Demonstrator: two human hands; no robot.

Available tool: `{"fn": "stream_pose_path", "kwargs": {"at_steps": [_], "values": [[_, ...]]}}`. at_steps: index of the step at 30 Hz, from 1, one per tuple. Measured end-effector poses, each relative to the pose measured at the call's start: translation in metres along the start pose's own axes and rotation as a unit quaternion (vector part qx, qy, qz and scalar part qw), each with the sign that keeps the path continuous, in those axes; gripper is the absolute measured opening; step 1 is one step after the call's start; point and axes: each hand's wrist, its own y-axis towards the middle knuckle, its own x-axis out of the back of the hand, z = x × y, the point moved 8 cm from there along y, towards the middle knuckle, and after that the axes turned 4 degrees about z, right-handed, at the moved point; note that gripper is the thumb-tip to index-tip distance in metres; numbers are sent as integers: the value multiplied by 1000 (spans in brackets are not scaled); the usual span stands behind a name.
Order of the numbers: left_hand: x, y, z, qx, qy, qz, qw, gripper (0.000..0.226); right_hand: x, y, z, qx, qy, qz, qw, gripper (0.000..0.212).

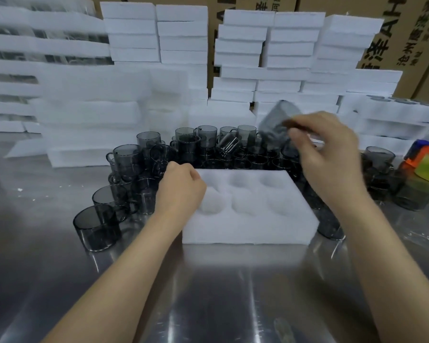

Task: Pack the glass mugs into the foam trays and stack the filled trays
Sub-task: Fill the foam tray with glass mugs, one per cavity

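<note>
Our right fingers point(298, 137) are pinched round a smoky glass mug point(278, 120), tilted in the air at the foam tray's point(245, 226) 1 o'clock. Left fingers point(180, 167) curl at its 10 o'clock corner, can't tell if they're gripping. Slick glass in a light pinch, so it could slip onto the loose mugs point(208, 144) crowding the bench point(208, 293).

Bright overhead light; glare streaks on the steel counter point(216, 288). The right hand point(332, 157) and its mug point(275, 122) are motion-blurred; edges bend.

shiny steel table point(221, 293) reflecting overhead light; printed cardboard cartons point(406, 40) behind, perhaps lining a wall
</note>
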Motion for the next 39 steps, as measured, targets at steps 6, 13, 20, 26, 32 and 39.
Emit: {"fn": "stream_pose_path", "kwargs": {"at_steps": [6, 13, 20, 26, 32, 39], "values": [[6, 5, -2, -38, -37, -35, 998, 42, -114, 8, 15, 60, 78, 172, 980, 14], [9, 3, -14, -101, -125, -49, 986, 30, -132, -8, 15, 118, 98, 193, 969, 15], [-3, 2, -22, -160, -108, 35, 981, 48, -128, -8, -6, -33, 167, 192, 967, 55], [2, 6, -13, -129, -124, -6, 984, 41, -127, -12, -8, -55, 216, 190, 956, 29], [6, 5, -17, -151, -122, -38, 980, 32, -122, -12, -1, -27, 263, 184, 947, 24], [1, 4, -22, -165, -83, -14, 983, 41, -132, -15, -2, -48, 301, 226, 925, 29]]}}
